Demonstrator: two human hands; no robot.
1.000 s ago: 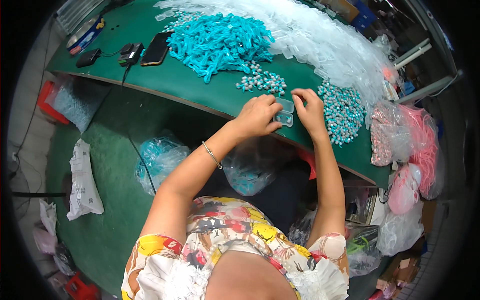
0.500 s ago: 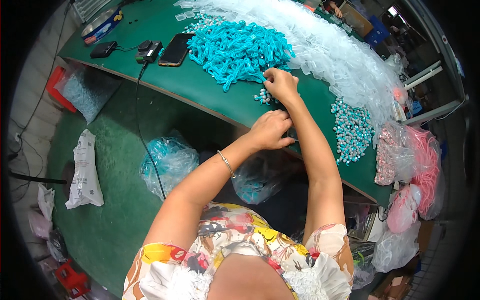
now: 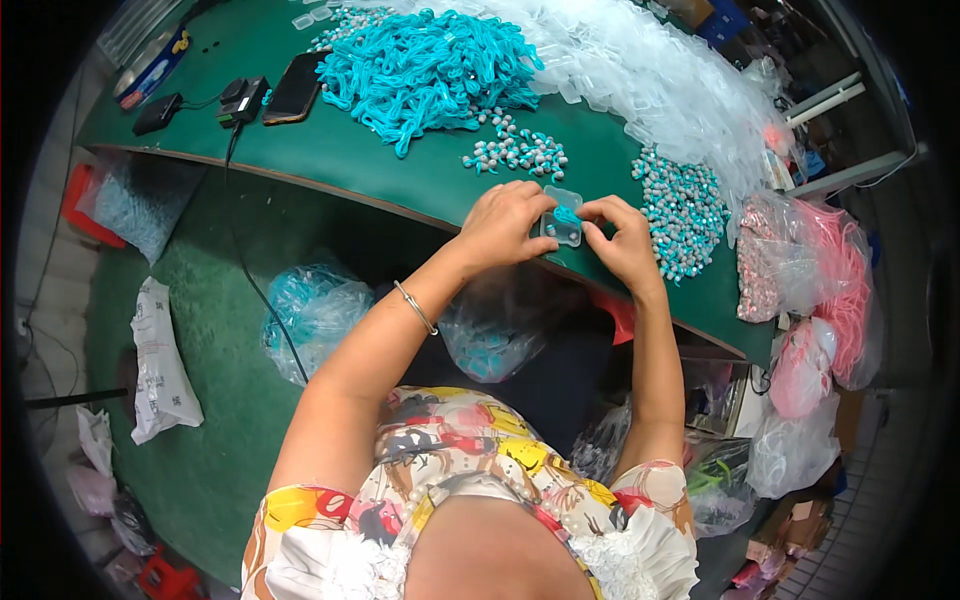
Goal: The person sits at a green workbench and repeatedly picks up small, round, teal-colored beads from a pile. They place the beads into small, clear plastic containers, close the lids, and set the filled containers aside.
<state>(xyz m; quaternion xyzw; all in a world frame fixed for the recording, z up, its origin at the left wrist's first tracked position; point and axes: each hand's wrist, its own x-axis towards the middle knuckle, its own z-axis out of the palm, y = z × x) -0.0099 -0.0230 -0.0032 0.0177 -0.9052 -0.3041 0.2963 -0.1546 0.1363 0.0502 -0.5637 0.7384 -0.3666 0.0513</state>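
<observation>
My left hand (image 3: 503, 226) grips a small clear plastic box (image 3: 562, 240) by its left side, thumb and fingers closed on it, at the table's near edge. The box stands open, and its clear lid part is toward the far side. A bundle of teal cord (image 3: 566, 214) lies in it, with a small grey bead piece near its lower left. On the right, my right hand (image 3: 625, 240) is closed in a pinch at the cord's right end, by the box rim. Beyond the box lies a small group of grey beads with teal ends (image 3: 520, 150).
A big heap of teal cords (image 3: 430, 75) covers the far table (image 3: 330, 160). Clear plastic boxes (image 3: 650, 80) are piled behind. More beads (image 3: 682, 215) spread at right, beside bagged pink cords (image 3: 840, 290). A phone (image 3: 294, 88) and a small black device (image 3: 242, 100) lie at left.
My right hand has come back from the teal cord heap to the box, and teal cord now shows in the box. My left hand and the box have come into plainer view.
</observation>
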